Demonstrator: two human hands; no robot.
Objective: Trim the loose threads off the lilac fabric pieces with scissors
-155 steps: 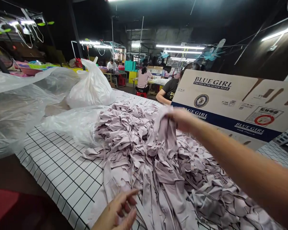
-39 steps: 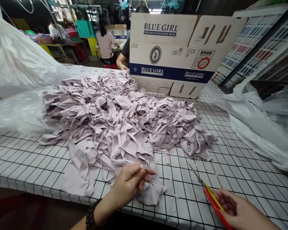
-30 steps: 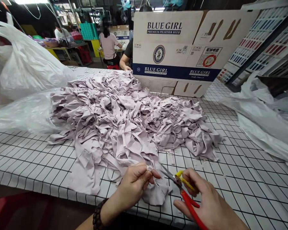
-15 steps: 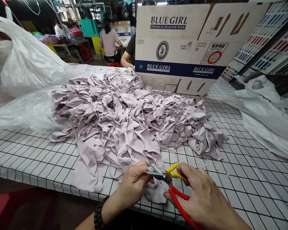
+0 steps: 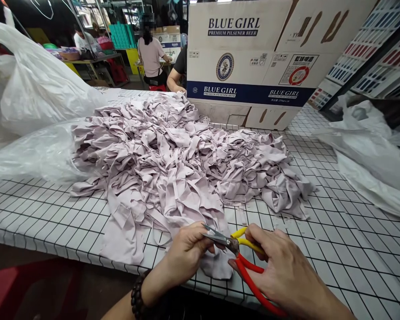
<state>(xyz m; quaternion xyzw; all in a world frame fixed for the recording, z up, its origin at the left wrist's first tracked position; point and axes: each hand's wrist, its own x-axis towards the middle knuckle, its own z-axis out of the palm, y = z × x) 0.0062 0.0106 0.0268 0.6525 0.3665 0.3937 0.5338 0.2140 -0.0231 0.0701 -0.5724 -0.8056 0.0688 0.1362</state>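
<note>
A big heap of pale lilac fabric pieces [image 5: 173, 164] covers the middle of the white grid-patterned table [image 5: 336, 249]. At the near edge my left hand [image 5: 186, 251], with a dark bead bracelet on the wrist, pinches the edge of one lilac piece [image 5: 216, 266]. My right hand [image 5: 283, 271] grips scissors [image 5: 240, 249] with one yellow and one red handle. Their metal blades reach to the fabric at my left fingertips.
A "Blue Girl" cardboard box [image 5: 253, 62] stands behind the heap. Clear plastic bags lie at the left [image 5: 36, 98] and right [image 5: 370, 155]. A person in a pink top [image 5: 151, 55] sits at a far table, and another person's arm [image 5: 176, 78] shows behind the box.
My right hand lifted the scissors off the table and brought the blades to the fabric pinched in my left hand. Earlier still, my right hand was reaching into the heap.
</note>
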